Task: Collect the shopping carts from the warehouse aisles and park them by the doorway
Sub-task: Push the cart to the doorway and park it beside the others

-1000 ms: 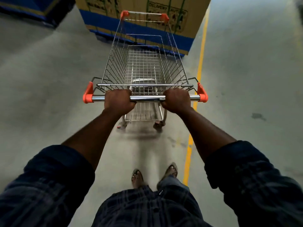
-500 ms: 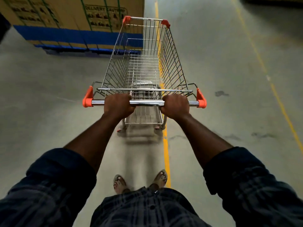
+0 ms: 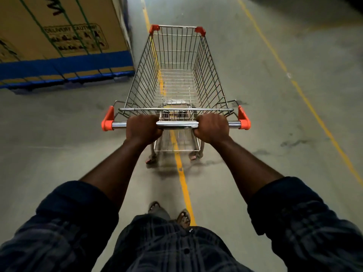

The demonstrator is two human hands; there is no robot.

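Note:
A wire shopping cart [image 3: 214, 75] with orange corner caps stands straight ahead of me on the concrete floor, its basket holding nothing. Its chrome handle bar [image 3: 176, 125] runs across the middle of the view between two orange end caps. My left hand [image 3: 143, 128] is wrapped around the bar left of centre. My right hand [image 3: 212, 127] grips the same bar right of centre. Both arms are stretched forward, sleeves pushed up. The cart's rear wheels show below the basket, astride a yellow floor line.
A large cardboard box [image 3: 59, 32] with a blue band sits on a pallet at the upper left, close to the cart's left front. A yellow line [image 3: 184, 185] runs under the cart and between my feet. A second yellow line [image 3: 306, 99] crosses the floor on the right.
The cart and I have swung to the right: the cardboard box moved from straight ahead to the left side, and the cart now points down the lane along the yellow line. Both hands kept their grip.

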